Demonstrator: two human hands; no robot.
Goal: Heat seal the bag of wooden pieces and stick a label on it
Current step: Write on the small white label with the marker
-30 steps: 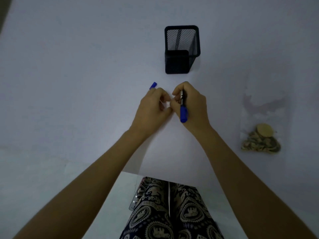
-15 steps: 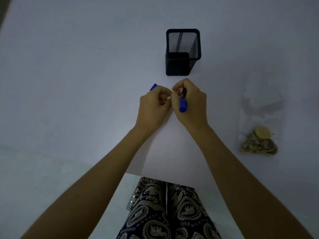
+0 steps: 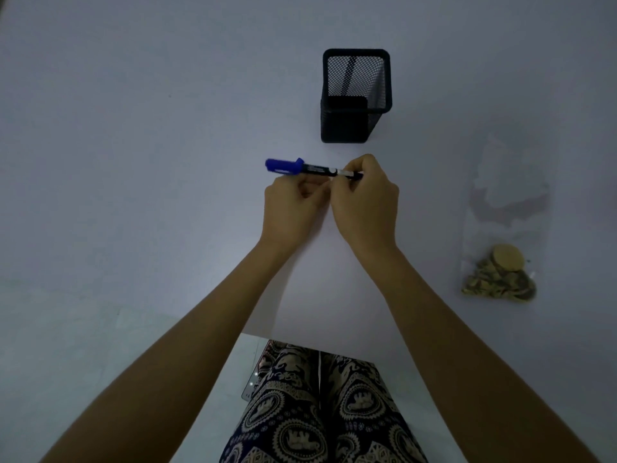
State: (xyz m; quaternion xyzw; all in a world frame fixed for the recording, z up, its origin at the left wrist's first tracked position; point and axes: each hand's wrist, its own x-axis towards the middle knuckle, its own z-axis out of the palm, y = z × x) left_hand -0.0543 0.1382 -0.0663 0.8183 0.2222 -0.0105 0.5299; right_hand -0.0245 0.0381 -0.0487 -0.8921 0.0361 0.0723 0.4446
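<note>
A clear plastic bag lies flat at the right of the white table, with wooden pieces heaped in its near end. At the table's middle both hands hold a black marker level, its blue cap pointing left. My right hand grips the marker's right end. My left hand has its fingers curled up against the middle of the barrel from below. No label or heat sealer can be made out.
A black mesh pen holder stands just behind the hands, with a dark pen inside. The table's near edge runs above my lap in patterned trousers. A small dark device shows below that edge.
The marker was upright in my right hand and the blue cap stuck out of my left. Now the marker lies level with the cap on its left end.
</note>
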